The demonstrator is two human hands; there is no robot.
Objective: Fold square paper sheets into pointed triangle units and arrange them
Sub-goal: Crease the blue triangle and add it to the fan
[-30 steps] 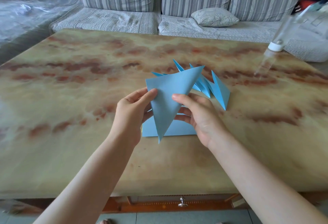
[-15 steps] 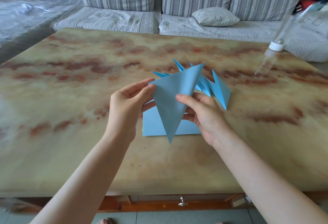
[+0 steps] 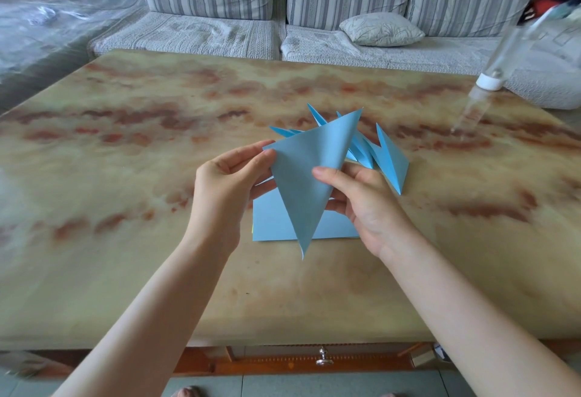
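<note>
A blue paper folded into a large triangle (image 3: 306,176) hangs in the air above the marble table (image 3: 125,176), its sharp tip pointing down toward me. My left hand (image 3: 224,186) pinches its upper left corner. My right hand (image 3: 361,198) grips its right edge, thumb on the front and fingers behind. Beneath it a stack of flat blue square sheets (image 3: 270,224) lies on the table. Several finished blue pointed units (image 3: 388,158) sit in a cluster just behind the held paper, partly hidden by it.
A clear plastic bottle with a white cap (image 3: 487,82) stands tilted at the table's far right. A striped grey sofa (image 3: 283,4) with a pillow (image 3: 380,29) runs along the far side. The table's near edge has a drawer knob (image 3: 323,360) below.
The held triangle has tilted and shifted slightly right, and its tip has swung right. My left hand slid up to the upper left corner.
</note>
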